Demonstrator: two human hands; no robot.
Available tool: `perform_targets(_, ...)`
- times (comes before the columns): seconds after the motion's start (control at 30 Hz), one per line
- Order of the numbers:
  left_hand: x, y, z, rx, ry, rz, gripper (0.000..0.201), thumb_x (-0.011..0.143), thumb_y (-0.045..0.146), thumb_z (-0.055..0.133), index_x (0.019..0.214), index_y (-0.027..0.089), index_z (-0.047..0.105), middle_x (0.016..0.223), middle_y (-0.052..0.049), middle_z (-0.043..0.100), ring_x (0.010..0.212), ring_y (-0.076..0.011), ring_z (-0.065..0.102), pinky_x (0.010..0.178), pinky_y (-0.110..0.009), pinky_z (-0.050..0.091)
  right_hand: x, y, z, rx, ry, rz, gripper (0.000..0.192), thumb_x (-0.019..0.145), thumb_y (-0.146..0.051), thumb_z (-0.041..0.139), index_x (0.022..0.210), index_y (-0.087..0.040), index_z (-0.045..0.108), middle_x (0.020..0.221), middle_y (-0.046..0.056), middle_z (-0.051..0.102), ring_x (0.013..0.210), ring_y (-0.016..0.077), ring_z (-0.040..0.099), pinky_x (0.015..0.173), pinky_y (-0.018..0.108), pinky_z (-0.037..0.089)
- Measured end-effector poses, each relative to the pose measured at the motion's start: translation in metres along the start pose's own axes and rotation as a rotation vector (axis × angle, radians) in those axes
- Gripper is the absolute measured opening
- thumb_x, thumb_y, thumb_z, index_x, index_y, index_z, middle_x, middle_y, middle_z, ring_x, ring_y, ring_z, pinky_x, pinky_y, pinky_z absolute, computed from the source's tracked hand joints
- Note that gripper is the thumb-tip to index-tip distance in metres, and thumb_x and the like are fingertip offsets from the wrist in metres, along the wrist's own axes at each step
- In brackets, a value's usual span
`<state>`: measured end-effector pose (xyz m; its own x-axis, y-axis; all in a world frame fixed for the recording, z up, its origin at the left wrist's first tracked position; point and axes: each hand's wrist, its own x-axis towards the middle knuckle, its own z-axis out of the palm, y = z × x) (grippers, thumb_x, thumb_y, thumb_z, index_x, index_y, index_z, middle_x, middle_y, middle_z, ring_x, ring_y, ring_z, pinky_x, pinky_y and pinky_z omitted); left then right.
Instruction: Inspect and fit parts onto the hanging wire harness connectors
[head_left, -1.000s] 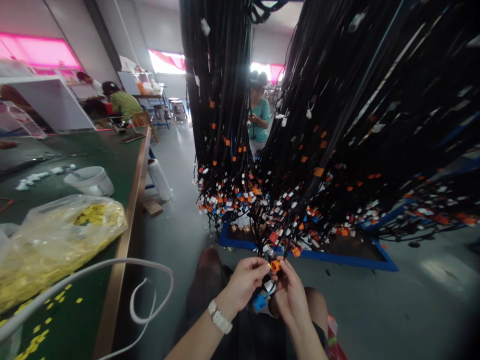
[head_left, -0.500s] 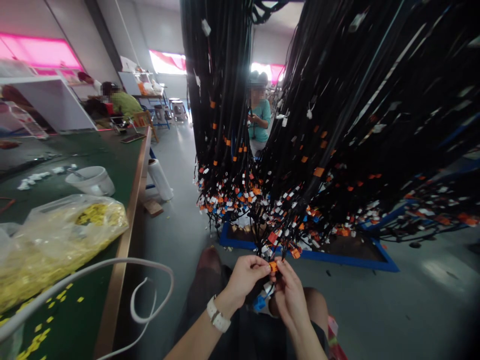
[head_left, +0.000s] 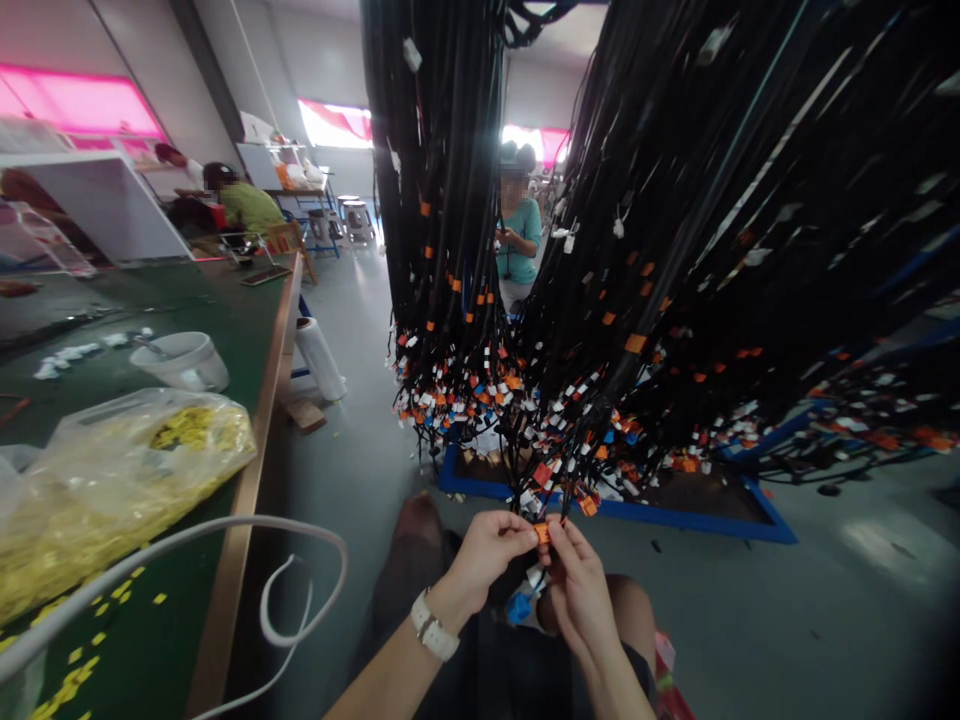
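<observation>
Between my two hands is a small orange connector [head_left: 541,533], pinched from both sides. My left hand [head_left: 491,553], with a white watch [head_left: 434,626] on its wrist, grips its left end by thumb and forefinger. On the other end, the thumb and fingertips of my right hand [head_left: 577,570] are closed. Just below the hands hangs a blue connector [head_left: 517,607] beside a white one. Thick bundles of black cables [head_left: 442,150] hang in front of me, their lower ends crowded with orange, white, red and blue connectors.
On the left, a green-topped table [head_left: 247,310] bears a clear bag [head_left: 202,430] of small yellow parts and a white tub [head_left: 184,362]. A white cable [head_left: 300,524] loops past its edge. A blue frame [head_left: 675,515] stands under the bundles. A person in teal [head_left: 521,230] sits beyond them.
Both hands stay almost in place, shifting very slightly left with the orange connector, which looks turned a little between the fingertips.
</observation>
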<state>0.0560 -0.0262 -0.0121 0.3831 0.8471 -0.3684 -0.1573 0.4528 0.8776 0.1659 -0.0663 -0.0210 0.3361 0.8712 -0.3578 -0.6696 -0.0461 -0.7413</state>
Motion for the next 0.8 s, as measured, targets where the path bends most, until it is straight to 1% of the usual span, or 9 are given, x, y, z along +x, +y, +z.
perform_targets(0.07, 0.001, -0.002, -0.002, 0.002, 0.012, -0.024, 0.033, 0.059, 0.037, 0.078, 0.075, 0.011, 0.064, 0.054, 0.003, 0.052, 0.042, -0.0028, 0.031, 0.040, -0.018, 0.016, -0.001, -0.001, 0.000, -0.017, -0.007, 0.000, 0.029, 0.058, -0.031, 0.083, 0.081, -0.019, 0.070, 0.068, -0.003, 0.064, 0.053, 0.0056, 0.050, 0.049, 0.015, 0.042)
perform_targets(0.1, 0.001, -0.002, -0.002, 0.000, -0.004, -0.035, 0.038, 0.059, 0.038, 0.078, 0.080, 0.011, 0.063, 0.054, 0.005, 0.049, 0.042, -0.0023, 0.029, 0.040, -0.018, 0.015, -0.001, -0.002, 0.000, -0.022, -0.012, -0.002, 0.029, 0.058, -0.032, 0.083, 0.081, -0.019, 0.070, 0.068, -0.003, 0.063, 0.052, 0.0056, 0.049, 0.048, 0.015, 0.041)
perform_targets(0.13, 0.001, -0.002, -0.003, -0.009, -0.038, -0.043, 0.042, 0.060, 0.040, 0.078, 0.086, 0.011, 0.063, 0.055, 0.006, 0.047, 0.042, -0.0019, 0.027, 0.039, -0.019, 0.013, -0.001, -0.003, 0.000, -0.024, -0.018, -0.005, 0.029, 0.058, -0.032, 0.083, 0.081, -0.019, 0.070, 0.067, -0.003, 0.063, 0.052, 0.0055, 0.049, 0.048, 0.015, 0.041)
perform_targets(0.27, -0.003, 0.002, -0.003, -0.093, -0.251, -0.056, 0.049, 0.069, 0.039, 0.073, 0.107, 0.011, 0.061, 0.056, 0.008, 0.040, 0.041, -0.0008, 0.018, 0.039, -0.020, 0.008, -0.002, -0.002, -0.003, -0.040, -0.057, -0.017, 0.027, 0.061, -0.033, 0.081, 0.081, -0.018, 0.070, 0.066, -0.003, 0.061, 0.053, 0.0054, 0.047, 0.048, 0.015, 0.040)
perform_targets(0.37, -0.006, 0.006, -0.002, -0.135, -0.322, -0.040, 0.052, 0.073, 0.037, 0.070, 0.117, 0.013, 0.057, 0.058, 0.006, 0.042, 0.042, -0.0008, 0.018, 0.040, -0.021, 0.006, -0.002, 0.001, -0.005, -0.046, -0.070, -0.012, 0.026, 0.064, -0.032, 0.079, 0.084, -0.019, 0.070, 0.064, -0.003, 0.059, 0.052, 0.0048, 0.045, 0.047, 0.013, 0.038)
perform_targets(0.5, -0.008, 0.010, 0.001, -0.095, -0.326, -0.045, 0.053, 0.074, 0.040, 0.067, 0.118, 0.010, 0.057, 0.055, 0.007, 0.039, 0.041, -0.0012, 0.017, 0.039, -0.020, 0.007, -0.001, 0.004, -0.007, -0.021, -0.052, -0.004, 0.027, 0.066, -0.030, 0.079, 0.089, -0.021, 0.070, 0.068, -0.004, 0.060, 0.052, 0.0041, 0.044, 0.047, 0.012, 0.039)
perform_targets(0.6, -0.010, 0.011, 0.004, -0.080, -0.306, -0.018, 0.054, 0.073, 0.042, 0.068, 0.114, 0.009, 0.059, 0.056, 0.006, 0.044, 0.040, -0.0009, 0.020, 0.039, -0.018, 0.010, 0.000, 0.003, -0.008, -0.003, -0.045, 0.006, 0.029, 0.066, -0.029, 0.079, 0.092, -0.023, 0.069, 0.072, -0.003, 0.062, 0.053, 0.0041, 0.044, 0.048, 0.013, 0.039)
perform_targets(0.7, -0.011, 0.010, 0.008, -0.085, -0.272, 0.055, 0.053, 0.070, 0.043, 0.070, 0.108, 0.008, 0.062, 0.059, 0.003, 0.052, 0.041, -0.0014, 0.030, 0.041, -0.017, 0.021, 0.000, 0.002, -0.008, 0.000, -0.054, 0.021, 0.030, 0.065, -0.029, 0.079, 0.092, -0.022, 0.070, 0.069, -0.003, 0.061, 0.051, 0.0041, 0.043, 0.047, 0.013, 0.038)
perform_targets(0.8, -0.010, 0.006, 0.011, -0.072, -0.263, 0.117, 0.048, 0.071, 0.043, 0.069, 0.105, 0.009, 0.064, 0.061, 0.000, 0.056, 0.048, -0.0049, 0.044, 0.049, -0.017, 0.032, -0.001, 0.002, -0.008, 0.009, -0.057, 0.030, 0.030, 0.064, -0.029, 0.080, 0.091, -0.022, 0.070, 0.066, -0.003, 0.060, 0.051, 0.0042, 0.042, 0.047, 0.013, 0.038)
